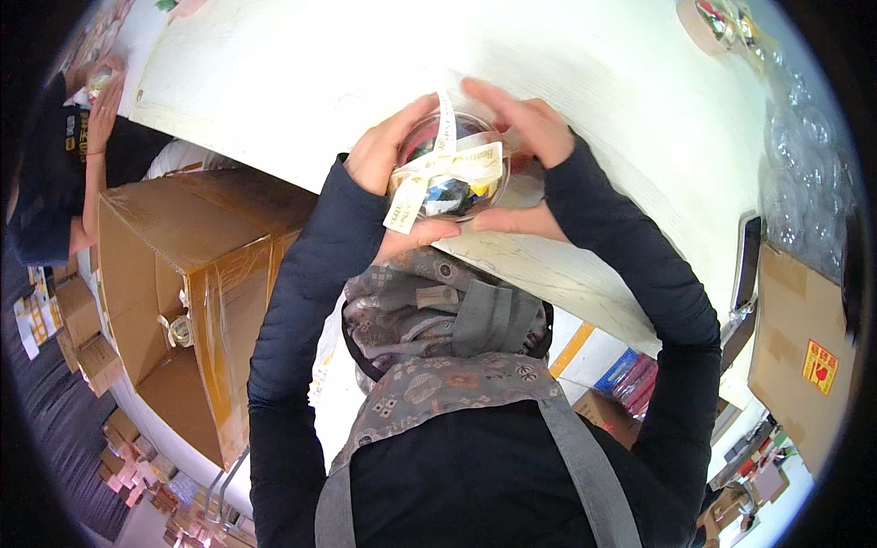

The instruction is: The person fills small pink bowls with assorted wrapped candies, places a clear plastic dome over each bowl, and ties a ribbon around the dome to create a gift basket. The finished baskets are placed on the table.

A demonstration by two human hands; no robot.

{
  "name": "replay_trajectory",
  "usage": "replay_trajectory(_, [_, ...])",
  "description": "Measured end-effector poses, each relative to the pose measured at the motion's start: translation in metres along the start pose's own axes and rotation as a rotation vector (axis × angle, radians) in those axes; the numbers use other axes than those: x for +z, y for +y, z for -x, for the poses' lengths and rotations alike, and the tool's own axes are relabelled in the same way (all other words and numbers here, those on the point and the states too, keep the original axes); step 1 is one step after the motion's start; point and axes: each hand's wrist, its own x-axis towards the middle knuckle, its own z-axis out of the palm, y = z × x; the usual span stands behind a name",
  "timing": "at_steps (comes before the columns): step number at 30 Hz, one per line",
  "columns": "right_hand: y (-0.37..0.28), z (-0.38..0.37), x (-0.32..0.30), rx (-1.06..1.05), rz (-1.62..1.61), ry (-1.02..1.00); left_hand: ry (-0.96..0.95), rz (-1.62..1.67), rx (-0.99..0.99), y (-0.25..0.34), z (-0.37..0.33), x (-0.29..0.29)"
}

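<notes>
A round clear plastic container with colourful pieces inside stands at the near edge of the white table. Across its top lies a white ribbon bow with gold print, one tail hanging toward me and another pointing away. My left hand curves round the container's left side, thumb along the near side. From the right, my right hand cups it, fingers on the far side and thumb near the front rim. A small gap shows between the right palm and the container. Both hands are slightly blurred.
A large open cardboard box stands left of the table. Beyond it another person's hands hold a small item. Clear round plastic containers are stacked at the right, above a cardboard carton. A filled round container sits at the far right.
</notes>
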Motion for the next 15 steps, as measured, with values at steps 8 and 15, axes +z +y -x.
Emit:
replay_trajectory(8, [0.03,0.004,0.025,-0.216,0.103,0.078,0.023,0.013,-0.041,-0.025,-0.003,0.004])
replay_trajectory(15, [0.055,-0.045,-0.029,-0.19,-0.077,-0.064,-0.066,-0.053,-0.087,-0.015,-0.055,-0.014])
